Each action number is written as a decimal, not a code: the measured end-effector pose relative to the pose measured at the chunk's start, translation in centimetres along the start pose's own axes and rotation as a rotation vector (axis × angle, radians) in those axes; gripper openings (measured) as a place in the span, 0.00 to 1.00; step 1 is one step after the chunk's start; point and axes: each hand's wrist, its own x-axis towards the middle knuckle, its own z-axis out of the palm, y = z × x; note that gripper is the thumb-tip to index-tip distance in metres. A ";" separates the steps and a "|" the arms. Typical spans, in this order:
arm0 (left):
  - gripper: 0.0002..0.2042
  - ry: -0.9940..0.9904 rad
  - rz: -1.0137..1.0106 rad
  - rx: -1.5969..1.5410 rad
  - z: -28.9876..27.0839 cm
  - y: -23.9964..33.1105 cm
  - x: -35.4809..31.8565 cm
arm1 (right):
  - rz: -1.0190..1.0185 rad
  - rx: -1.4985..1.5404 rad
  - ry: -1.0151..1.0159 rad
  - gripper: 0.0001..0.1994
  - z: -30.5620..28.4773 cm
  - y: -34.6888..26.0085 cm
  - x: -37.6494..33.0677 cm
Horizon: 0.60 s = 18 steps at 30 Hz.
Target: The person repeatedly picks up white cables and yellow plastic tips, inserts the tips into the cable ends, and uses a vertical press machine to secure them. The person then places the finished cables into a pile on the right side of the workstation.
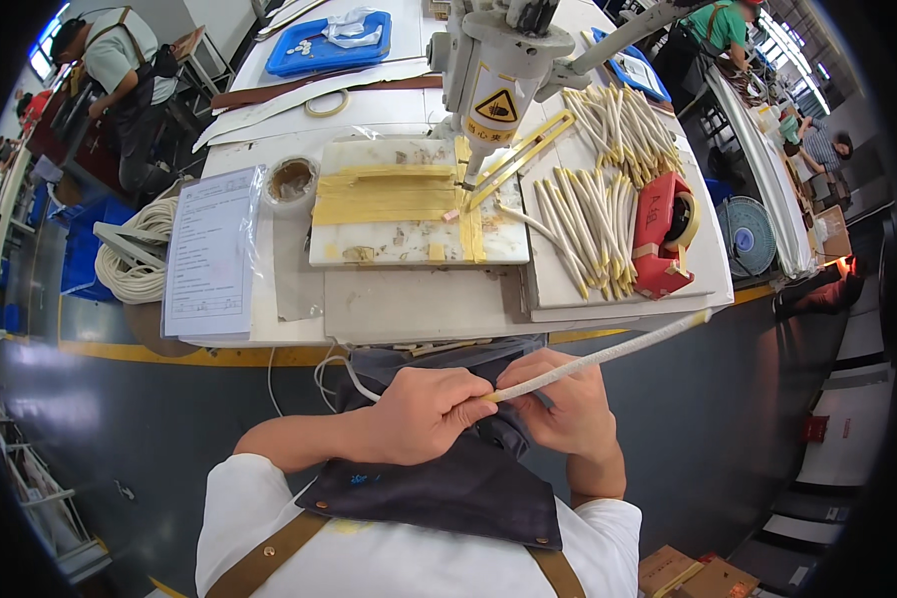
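Over my lap, close to the table's front edge, both hands grip a white rope (608, 353). My left hand (431, 411) is closed, its thumb and fingers pinching the rope at a yellow-taped spot. My right hand (566, 407) is closed round the rope just beside it; its fingertips are partly hidden. From there the rope slants up to the right and ends in a yellow-taped tip. Thinner-looking white rope (361, 387) trails off left of my left hand. Ahead lies a white slab (369, 239) with yellow tape strips, beneath a grey press (503, 85).
Cut rope pieces (593, 229) with yellow ends lie right of the slab, beside a red tape dispenser (656, 239). A paper sheet (211, 254), a clear tape roll (291, 182) and a rope coil (135, 274) are on the left. A blue tray (324, 58) sits farther back. Other people work nearby.
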 end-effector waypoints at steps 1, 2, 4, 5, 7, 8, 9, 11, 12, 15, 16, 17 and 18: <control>0.11 -0.053 -0.086 -0.130 -0.3 0.2 0.2 | 0.007 0.030 0.014 0.09 0.1 0.0 0.0; 0.12 -0.125 -0.226 -0.272 -0.7 0.5 0.3 | 0.015 0.061 0.027 0.09 0.3 0.2 -0.1; 0.15 -0.267 -0.504 -0.555 -1.7 1.0 0.7 | 0.017 0.110 0.070 0.09 0.9 0.4 -0.1; 0.16 -0.310 -0.548 -0.659 -1.9 0.8 0.8 | 0.012 0.130 0.098 0.09 1.3 0.5 -0.1; 0.17 -0.393 -0.634 -0.870 -1.9 -0.2 0.8 | 0.022 0.159 0.141 0.08 2.1 0.7 -0.1; 0.17 -0.424 -0.684 -1.017 -1.9 -0.7 0.8 | 0.036 0.167 0.156 0.07 2.4 0.6 -0.3; 0.17 -0.453 -0.734 -1.164 -1.8 -1.4 0.7 | 0.051 0.177 0.170 0.06 2.8 0.8 -0.4; 0.16 -0.467 -0.782 -1.367 -1.5 -2.2 0.4 | 0.035 0.252 0.211 0.09 3.7 1.7 -0.9; 0.16 -0.458 -0.784 -1.425 -1.2 -2.5 0.3 | 0.031 0.287 0.233 0.10 4.1 2.0 -1.1; 0.16 -0.425 -0.826 -1.289 -1.3 -1.6 0.5 | 0.376 0.726 0.414 0.21 5.4 1.2 -1.5; 0.16 -0.413 -0.845 -1.192 -1.5 -1.1 0.6 | 0.374 0.703 0.424 0.24 5.6 1.2 -1.3; 0.15 -0.347 -0.739 -0.952 -1.2 -0.7 0.5 | 0.373 0.680 0.434 0.27 5.6 1.3 -1.1; 0.14 -0.282 -0.628 -0.713 -0.6 -0.2 0.3 | 0.370 0.656 0.445 0.29 5.7 1.4 -0.9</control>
